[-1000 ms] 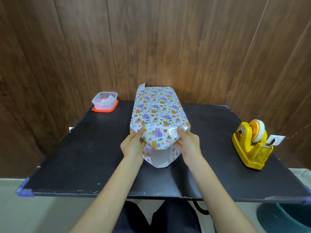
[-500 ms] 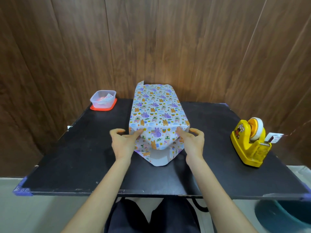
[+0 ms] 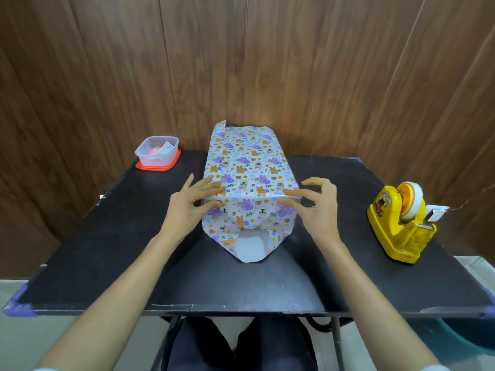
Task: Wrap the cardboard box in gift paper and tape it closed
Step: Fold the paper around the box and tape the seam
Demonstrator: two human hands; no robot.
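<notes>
The fingers (image 3: 210, 188) of the left hand (image 3: 187, 207) pinch the gift paper (image 3: 249, 167) at the near left corner of the cardboard box, with the first finger on top and the thumb just under the edge. The right hand (image 3: 320, 210) does the same at the near right corner. Its first finger and thumb nip the paper there, and its other fingers curl up in the air and hold nothing. The thumbs are partly hidden, so each pinch may be more of a press.

The box sits in the middle of the black tabletop (image 3: 107, 250), all covered by the paper. At the near end one flap is folded down, and a pointed flap (image 3: 250, 250) lies flat on the tabletop with its white side up. At the far end the paper stands up loose.

The paper looks thin and shiny, so it can slip and tear if pulled hard. It should keep a fold well. The box under it looks stiff, so its hard edges are good to press a fold against. The best place to hold is at the corners, and the pointed flap by its tip.

The yellow tape dispenser (image 3: 399, 226) waits well apart on the right. A small plastic container (image 3: 158, 152) sits at the far left.
</notes>
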